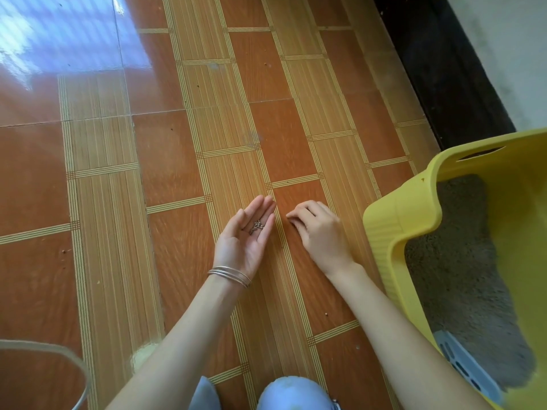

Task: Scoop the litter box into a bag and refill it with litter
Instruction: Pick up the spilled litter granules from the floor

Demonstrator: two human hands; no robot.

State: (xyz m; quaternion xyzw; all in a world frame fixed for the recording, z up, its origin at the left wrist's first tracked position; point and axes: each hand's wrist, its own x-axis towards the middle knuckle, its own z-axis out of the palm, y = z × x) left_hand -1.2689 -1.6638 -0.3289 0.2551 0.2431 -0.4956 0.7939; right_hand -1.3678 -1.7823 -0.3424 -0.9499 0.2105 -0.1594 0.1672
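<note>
At centre frame the left hand (248, 232) lies palm up just above the tiled floor (165, 161), fingers straight and together, cupping a small heap of grey-brown litter grains (257, 226) at the base of the fingers. Thin silver bangles (229, 276) ring its wrist. Just to its right, apart from it, the right hand (318, 229) is turned palm down with its fingers curled, the fingertips (291, 216) at the floor; whether they pinch a grain cannot be told. The yellow litter box (396, 220) fills the right edge of the frame, its ridged low lip beside the right forearm, a slot handle in its far rim. Grey litter (461, 285) covers its bottom. A blue-grey slotted scoop (464, 362) lies in the box at the lower right, partly on the litter. A few stray specks dot the floor, one near the right forearm (326, 314). In the lower left corner a curved grey rim (74, 362) shows; what it belongs to is unclear. Blue-clad knees (293, 392) sit at the bottom centre. A dark baseboard (438, 69) and pale wall run along the upper right, and bright glare lies on the tiles in the upper left.
</note>
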